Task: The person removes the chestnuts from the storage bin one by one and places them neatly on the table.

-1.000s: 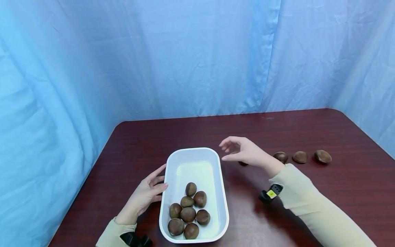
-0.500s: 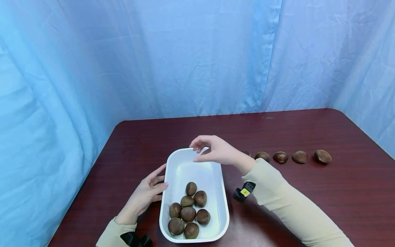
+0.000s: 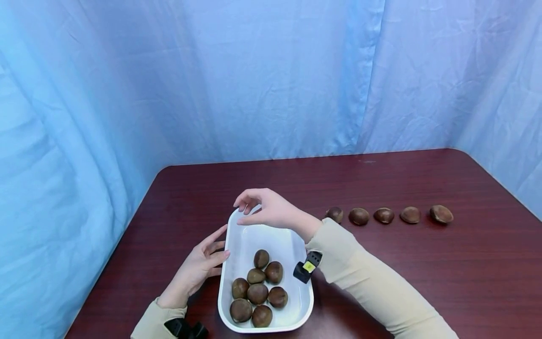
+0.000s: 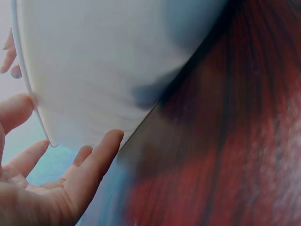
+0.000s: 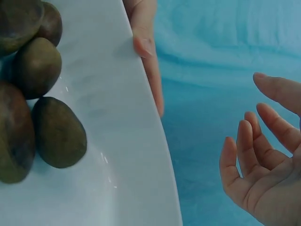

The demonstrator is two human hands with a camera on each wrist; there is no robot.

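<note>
A white tray [image 3: 310,293] lies on the dark red table [image 3: 423,263], with several brown chestnuts [image 3: 258,292] heaped at its near end. My left hand [image 3: 213,254] rests with straight fingers against the tray's left rim [image 4: 42,132]. Above the tray's far end hovers my right hand [image 3: 245,214], its fingers loosely bent and holding nothing. The right wrist view shows that empty palm [image 5: 263,165] beside the tray [image 5: 127,155], the chestnuts [image 5: 56,132], and my left fingertips [image 5: 146,44] on the rim. The left hand [image 4: 56,160] appears under the tray wall [image 4: 103,61].
Several chestnuts lie in a row on the table to the right of the tray, from the nearest [image 3: 334,214] to the farthest [image 3: 442,213]. A blue curtain [image 3: 271,80] closes off the back and both sides. The table's left edge runs close to my left arm.
My right hand has moved left, from the left end of the chestnut row to above the tray's far end. The row now shows fully. My left hand has stayed put.
</note>
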